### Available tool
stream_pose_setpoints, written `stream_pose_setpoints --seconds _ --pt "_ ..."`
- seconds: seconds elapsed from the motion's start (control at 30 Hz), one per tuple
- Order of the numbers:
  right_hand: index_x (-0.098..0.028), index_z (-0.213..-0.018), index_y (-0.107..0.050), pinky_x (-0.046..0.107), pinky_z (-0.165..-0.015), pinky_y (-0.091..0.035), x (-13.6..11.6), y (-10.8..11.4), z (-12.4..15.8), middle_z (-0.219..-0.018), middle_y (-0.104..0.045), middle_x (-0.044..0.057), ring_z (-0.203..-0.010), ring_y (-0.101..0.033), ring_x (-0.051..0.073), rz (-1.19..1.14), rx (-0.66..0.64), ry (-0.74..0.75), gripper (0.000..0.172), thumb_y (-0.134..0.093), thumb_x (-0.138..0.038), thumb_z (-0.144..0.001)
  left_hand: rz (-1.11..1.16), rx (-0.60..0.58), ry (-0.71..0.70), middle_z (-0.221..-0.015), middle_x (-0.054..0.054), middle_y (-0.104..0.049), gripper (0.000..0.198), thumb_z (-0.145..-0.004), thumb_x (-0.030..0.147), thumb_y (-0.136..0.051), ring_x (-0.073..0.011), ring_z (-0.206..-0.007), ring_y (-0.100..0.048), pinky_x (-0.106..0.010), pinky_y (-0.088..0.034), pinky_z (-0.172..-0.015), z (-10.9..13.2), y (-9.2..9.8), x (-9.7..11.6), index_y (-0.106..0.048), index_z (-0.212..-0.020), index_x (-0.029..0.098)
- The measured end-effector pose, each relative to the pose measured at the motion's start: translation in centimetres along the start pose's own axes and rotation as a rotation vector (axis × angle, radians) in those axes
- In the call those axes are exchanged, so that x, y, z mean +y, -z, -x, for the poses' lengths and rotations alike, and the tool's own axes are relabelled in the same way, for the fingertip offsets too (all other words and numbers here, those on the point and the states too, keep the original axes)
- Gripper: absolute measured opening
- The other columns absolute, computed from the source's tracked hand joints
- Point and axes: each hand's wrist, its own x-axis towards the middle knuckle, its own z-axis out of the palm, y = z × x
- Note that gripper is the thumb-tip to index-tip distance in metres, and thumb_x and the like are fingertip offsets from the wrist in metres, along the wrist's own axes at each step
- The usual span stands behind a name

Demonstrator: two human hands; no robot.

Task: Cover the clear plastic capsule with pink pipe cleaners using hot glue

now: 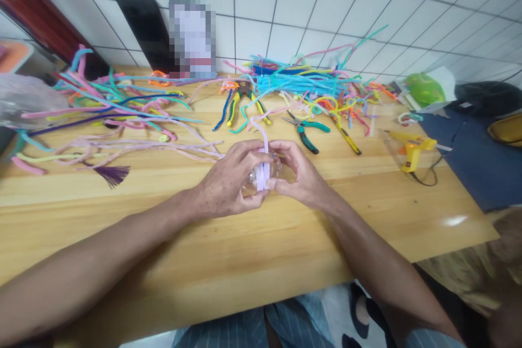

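Observation:
Both my hands meet over the middle of the wooden table. My left hand is closed around a small clear round object wrapped in pale pink pipe cleaner. My right hand pinches the same pipe cleaner from the right side. A loose end of the pink pipe cleaner curls up above my fingers. Most of the clear object is hidden by my fingers.
Heaps of coloured pipe cleaners lie at back left and a second pile of pipe cleaners at back centre. Green-handled pliers, yellow-handled pliers, a yellow glue gun, a purple tassel and a phone against the tiled wall.

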Motion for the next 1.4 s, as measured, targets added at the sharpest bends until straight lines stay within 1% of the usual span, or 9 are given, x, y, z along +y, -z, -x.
stream_pose_setpoints --seconds 0.13,0.3,0.47,0.6,0.77,0.9,1.1,1.27,1.4 --pt "-0.030 -0.138 -0.054 0.055 -0.125 -0.046 0.0 -0.1 0.0 -0.151 -0.062 0.012 -0.143 -0.061 0.032 -0.018 0.002 0.013 0.067 -0.090 -0.037 -0.082 -0.003 0.014 0.005 -0.149 -0.017 -0.059 0.062 -0.087 0.023 -0.078 -0.0357 -0.143 -0.059 -0.057 -0.056 -0.114 0.0 -0.1 0.0 -0.053 -0.143 0.026" --pt "-0.029 -0.138 -0.053 0.055 -0.124 -0.047 -0.1 -0.2 -0.1 -0.151 -0.063 0.012 -0.142 -0.062 0.031 -0.018 0.008 -0.001 0.067 -0.089 -0.040 -0.082 -0.038 -0.001 -0.015 -0.148 -0.020 -0.059 0.064 -0.088 0.034 -0.081 -0.0378 -0.142 -0.059 -0.060 -0.055 -0.113 0.1 0.0 -0.2 -0.051 -0.143 0.024" --pt "-0.029 -0.134 -0.056 0.056 -0.123 -0.049 -0.1 -0.5 -0.2 -0.147 -0.066 0.011 -0.141 -0.062 0.032 0.005 0.038 0.006 0.061 -0.087 -0.038 -0.082 -0.029 0.020 0.011 -0.141 -0.014 -0.065 0.056 -0.091 0.026 -0.073 -0.0346 -0.144 -0.058 -0.059 -0.054 -0.115 -0.1 0.0 0.2 -0.051 -0.143 0.027" --pt "-0.028 -0.135 -0.055 0.056 -0.123 -0.049 -0.2 -0.6 -0.2 -0.147 -0.065 0.011 -0.140 -0.063 0.032 0.003 0.041 0.002 0.062 -0.086 -0.038 -0.082 -0.020 0.026 0.026 -0.137 -0.013 -0.067 0.054 -0.091 0.025 -0.072 -0.0342 -0.144 -0.059 -0.057 -0.055 -0.115 0.0 -0.1 0.3 -0.052 -0.141 0.027" --pt "-0.029 -0.138 -0.054 0.057 -0.123 -0.048 -0.5 -0.3 0.0 -0.152 -0.063 0.011 -0.142 -0.062 0.032 0.013 0.014 -0.016 0.065 -0.087 -0.041 -0.083 -0.019 0.042 0.021 -0.139 -0.013 -0.066 0.057 -0.089 0.026 -0.075 -0.0341 -0.142 -0.060 -0.056 -0.055 -0.114 0.2 -0.4 0.1 -0.052 -0.141 0.029" --pt "-0.029 -0.138 -0.053 0.057 -0.122 -0.049 -0.5 -0.2 0.1 -0.152 -0.062 0.012 -0.141 -0.062 0.033 0.010 0.006 -0.027 0.068 -0.089 -0.043 -0.082 -0.005 0.026 0.015 -0.146 -0.015 -0.062 0.058 -0.089 0.025 -0.075 -0.0338 -0.142 -0.060 -0.056 -0.055 -0.115 0.1 -0.1 0.2 -0.053 -0.142 0.028" --pt "-0.029 -0.138 -0.052 0.057 -0.120 -0.050 0.0 -0.4 0.1 -0.150 -0.063 0.013 -0.141 -0.062 0.033 0.043 0.028 0.011 0.068 -0.088 -0.043 -0.083 0.089 -0.016 0.017 -0.149 -0.016 -0.060 0.052 -0.095 0.025 -0.066 -0.0344 -0.145 -0.057 -0.057 -0.052 -0.118 -0.1 0.7 0.6 -0.052 -0.145 0.026" --pt "-0.029 -0.139 -0.053 0.056 -0.117 -0.053 0.1 -0.6 0.1 -0.149 -0.063 0.013 -0.137 -0.064 0.032 0.061 0.045 0.014 0.069 -0.089 -0.041 -0.081 0.050 -0.016 0.028 -0.153 -0.015 -0.059 0.065 -0.091 0.026 -0.073 -0.0354 -0.145 -0.058 -0.059 -0.054 -0.117 0.1 0.4 0.2 -0.048 -0.152 0.029" --pt "-0.029 -0.138 -0.053 0.055 -0.117 -0.053 0.0 -0.5 0.1 -0.147 -0.064 0.012 -0.136 -0.064 0.032 0.065 0.047 0.022 0.068 -0.088 -0.037 -0.080 0.021 0.019 0.000 -0.150 -0.018 -0.060 0.065 -0.092 0.027 -0.074 -0.0351 -0.144 -0.060 -0.058 -0.056 -0.115 0.2 0.0 0.0 -0.047 -0.151 0.026"
